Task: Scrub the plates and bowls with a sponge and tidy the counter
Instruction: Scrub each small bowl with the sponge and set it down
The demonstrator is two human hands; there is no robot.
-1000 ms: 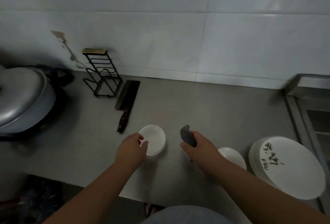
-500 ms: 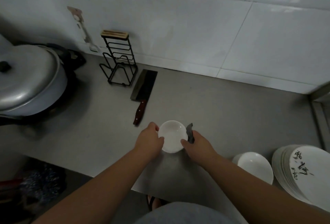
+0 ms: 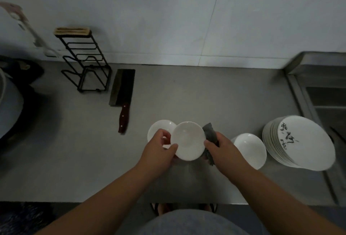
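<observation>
A small white bowl (image 3: 188, 140) is lifted above the steel counter (image 3: 187, 94). My left hand (image 3: 159, 147) grips its left rim, thumb on top. My right hand (image 3: 222, 149) holds a grey sponge cloth (image 3: 210, 133) against the bowl's right rim. A second small white bowl (image 3: 161, 127) sits on the counter just behind my left hand. To the right stand another white bowl (image 3: 250, 149) and a stack of white plates (image 3: 301, 144) with black writing on the top one.
A cleaver (image 3: 122, 92) with a reddish handle lies left of the bowls, beside a black wire rack (image 3: 84, 64). A large lidded pot (image 3: 11, 103) fills the far left. The sink (image 3: 325, 101) is at the right edge. The tiled wall runs behind.
My left hand has lifted one small bowl off another, which stays on the counter. My right hand with the sponge has closed in on the lifted bowl's right rim.
</observation>
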